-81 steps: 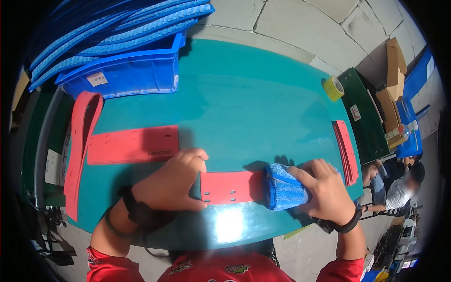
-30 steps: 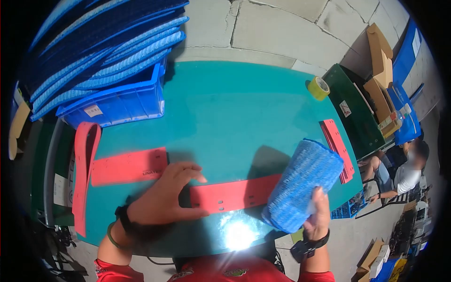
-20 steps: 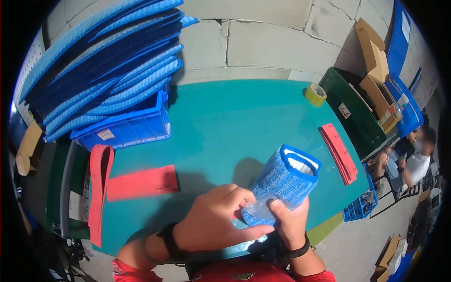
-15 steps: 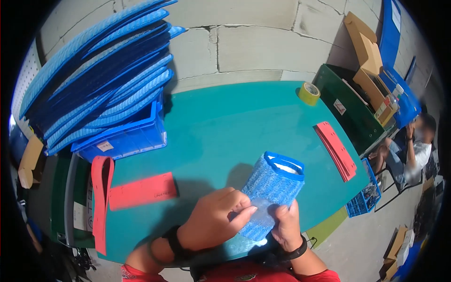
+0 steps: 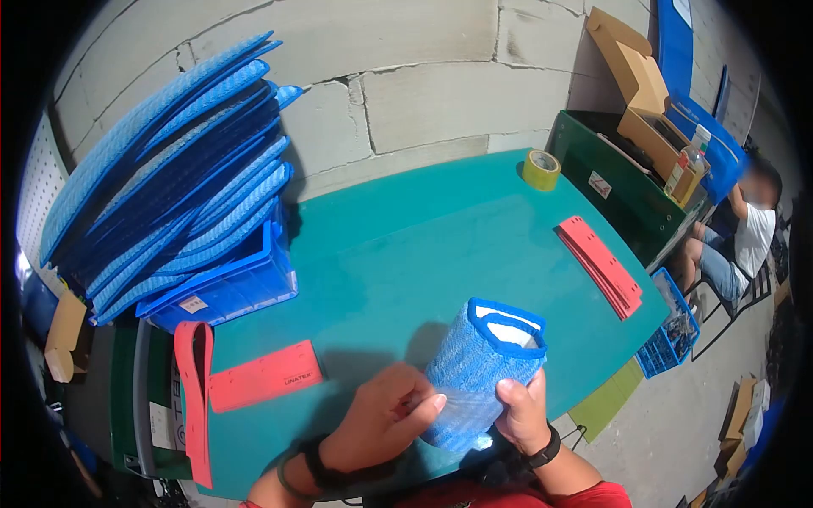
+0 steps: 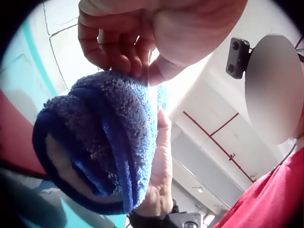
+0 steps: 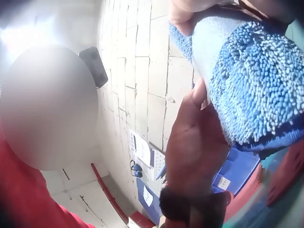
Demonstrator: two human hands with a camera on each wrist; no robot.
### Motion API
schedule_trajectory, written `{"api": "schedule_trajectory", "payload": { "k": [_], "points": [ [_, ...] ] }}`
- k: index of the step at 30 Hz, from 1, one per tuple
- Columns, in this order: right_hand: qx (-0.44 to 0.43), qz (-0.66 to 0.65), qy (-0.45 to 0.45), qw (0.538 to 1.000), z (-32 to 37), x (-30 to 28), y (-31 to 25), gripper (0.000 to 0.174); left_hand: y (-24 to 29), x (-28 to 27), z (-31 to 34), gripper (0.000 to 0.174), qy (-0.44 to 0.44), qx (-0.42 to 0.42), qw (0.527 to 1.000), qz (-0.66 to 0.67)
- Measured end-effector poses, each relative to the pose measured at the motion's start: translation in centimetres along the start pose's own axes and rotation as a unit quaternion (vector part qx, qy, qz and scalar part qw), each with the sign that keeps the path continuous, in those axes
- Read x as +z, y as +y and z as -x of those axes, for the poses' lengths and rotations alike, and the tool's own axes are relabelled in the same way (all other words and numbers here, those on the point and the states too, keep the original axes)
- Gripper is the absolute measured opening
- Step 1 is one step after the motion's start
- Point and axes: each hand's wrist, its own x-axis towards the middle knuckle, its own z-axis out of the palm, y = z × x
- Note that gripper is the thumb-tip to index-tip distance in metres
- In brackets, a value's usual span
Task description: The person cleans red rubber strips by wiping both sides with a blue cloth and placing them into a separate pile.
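Observation:
A blue microfibre cloth roll (image 5: 461,360) is held tilted over the front of the table, its blue-edged end with a white lining facing away from the body. Around its lower half lies a translucent plastic band (image 5: 464,405). My right hand (image 5: 527,416) grips the roll from the right, thumb over the band's edge. From the left, my left hand (image 5: 385,419) pinches the band's edge between thumb and forefinger. Close up in the left wrist view, that left hand (image 6: 171,35) has its fingertips right at the roll's fleecy side.
A red printed strip (image 5: 267,377) and a looped red strap (image 5: 193,398) lie at left. Behind them, a blue bin (image 5: 246,292) bears stacked blue pads (image 5: 169,182). Yellow tape (image 5: 540,170) and several red strips (image 5: 600,269) lie at right. A person (image 5: 749,233) sits beyond.
My right hand has lifted the roll off a red strip and turned its open end away from me. My left hand has left that strip and moved right to the plastic band.

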Motion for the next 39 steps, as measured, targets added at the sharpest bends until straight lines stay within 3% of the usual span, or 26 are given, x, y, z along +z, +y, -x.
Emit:
{"api": "schedule_trajectory", "payload": {
  "k": [3, 5, 6, 8, 9, 11, 14, 16, 19, 24, 27, 29, 30, 32, 34, 37, 39],
  "points": [
    [0.025, -0.006, -0.024, 0.999, -0.2, -0.5, -0.2, 0.071, -1.2, 0.4, 0.1, 0.019, -0.007, -0.002, 1.0, -0.009],
    [0.056, -0.029, -0.027, 0.998, 0.0, -0.7, -0.1, 0.075, -1.5, 0.5, -0.1, 0.028, 0.01, 0.074, 0.994, -0.074],
    [0.088, -0.051, -0.03, 0.994, 0.0, -0.9, 0.0, 0.079, -1.9, 0.9, -0.2, 0.028, 0.01, 0.073, 0.995, -0.072],
    [0.098, -0.053, -0.037, 0.993, 0.0, -0.9, 0.3, 0.081, -2.5, 1.8, -0.1, 0.051, 0.033, -0.006, 0.97, 0.242],
    [0.105, -0.057, -0.044, 0.992, 0.0, -0.9, 0.5, 0.084, -2.4, 1.8, -0.1, 0.051, 0.031, -0.008, 0.97, 0.243],
    [0.125, -0.071, -0.05, 0.988, 0.1, -1.4, 1.0, 0.085, -1.8, 1.4, 0.1, 0.07, -0.031, -0.099, 0.964, 0.247],
    [0.154, -0.123, -0.053, 0.979, 0.4, -1.3, 1.5, 0.09, -0.7, 0.2, -0.4, 0.08, -0.077, -0.122, 0.97, 0.194],
    [0.112, -0.093, -0.094, 0.985, 0.3, -1.4, 1.6, 0.093, -1.0, 0.4, -0.4, 0.077, -0.07, -0.119, 0.968, 0.207],
    [0.091, -0.012, -0.073, 0.993, 0.4, -1.0, 1.3, 0.095, -1.7, 1.1, -0.1, 0.074, -0.05, -0.098, 0.972, 0.206],
    [0.131, -0.012, -0.06, 0.99, 0.6, -0.9, 0.7, 0.092, -2.5, 0.9, 0.0, 0.063, -0.053, -0.066, 0.984, 0.159],
    [0.11, -0.027, -0.056, 0.992, 0.6, -2.7, 0.0, 0.086, -3.1, -1.0, -0.2, 0.048, -0.076, -0.132, 0.978, 0.143],
    [0.097, -0.051, -0.055, 0.992, 0.7, -5.4, -1.0, 0.083, -2.6, -2.6, -1.0, 0.035, -0.067, -0.011, 0.996, -0.061],
    [0.096, -0.072, -0.034, 0.992, 0.5, -7.2, -1.4, 0.08, -2.9, -2.6, -1.0, 0.038, 0.006, 0.063, 0.98, -0.188],
    [0.094, -0.091, -0.014, 0.991, 0.2, -9.0, -2.4, 0.078, -3.9, -2.1, -1.1, 0.044, 0.004, 0.066, 0.965, -0.253],
    [0.058, -0.144, 0.087, 0.984, 0.1, -9.7, -3.5, 0.077, -5.2, -1.3, -1.1, 0.06, -0.03, 0.075, 0.941, -0.33],
    [0.054, -0.162, 0.104, 0.98, 0.1, -11.3, -4.3, 0.076, -6.7, -0.2, -1.2, 0.067, -0.067, 0.129, 0.909, -0.391],
    [0.06, -0.181, 0.112, 0.975, 0.1, -11.2, -4.4, 0.076, -6.6, 0.0, -1.4, 0.069, -0.089, 0.116, 0.918, -0.37]
  ]
}}
